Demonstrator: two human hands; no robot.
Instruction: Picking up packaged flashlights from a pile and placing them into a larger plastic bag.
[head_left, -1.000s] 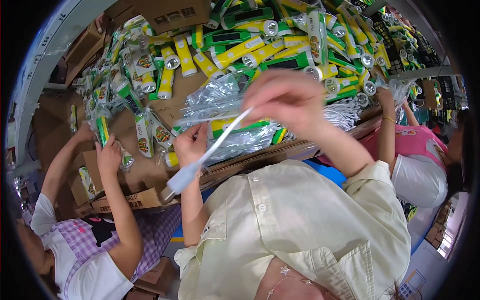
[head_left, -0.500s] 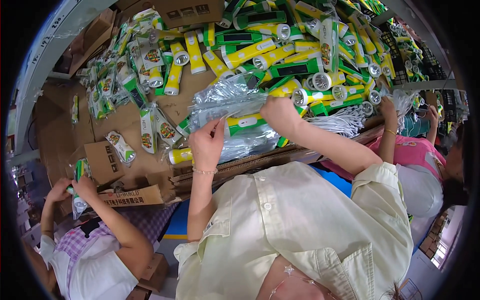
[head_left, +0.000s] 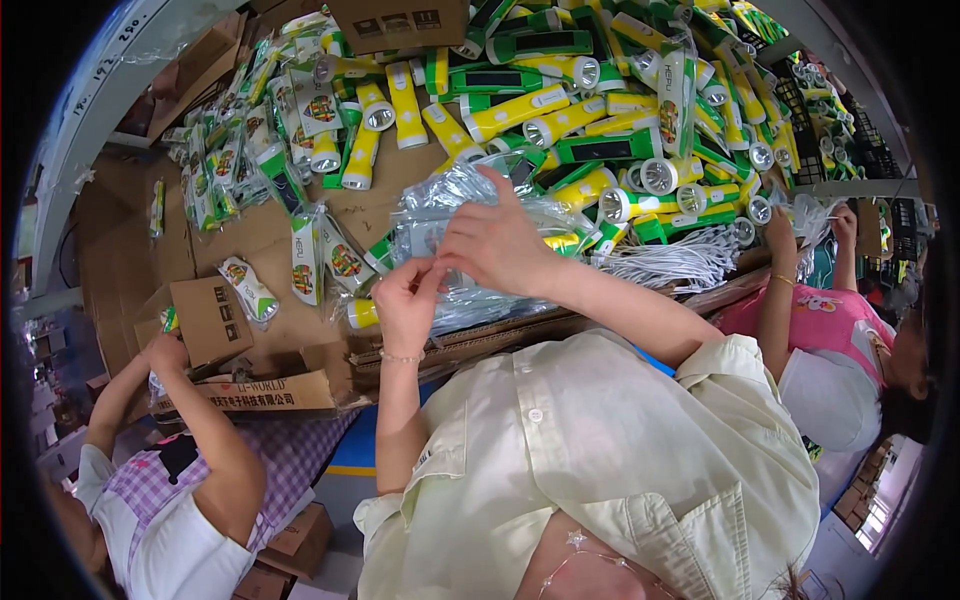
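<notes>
My left hand [head_left: 408, 298] is closed, its thumb and forefinger pinching the edge of a clear plastic bag. Right beside it, the fingertips of my right hand [head_left: 497, 242] are pressed together at the same edge, with an outer finger lifted. A yellow flashlight [head_left: 563, 243] shows partly beyond my right hand; most of it is hidden, and I cannot tell whether it lies inside the bag. Under and behind my hands is a pile of clear plastic bags [head_left: 425, 215]. To the right of them lies a bundle of white cables [head_left: 665, 262].
Loose yellow and green flashlights [head_left: 515, 112] heap up at the back. Bagged flashlights [head_left: 215, 165] lie at the left on cardboard [head_left: 140, 270]. A small carton [head_left: 210, 320] stands front left. Co-workers' hands [head_left: 165, 360] work at the left and right.
My right hand has moved left from the flashlight's far end to meet my left hand. The green and yellow flashlight between them is now mostly covered. The left co-worker's hands have lowered.
</notes>
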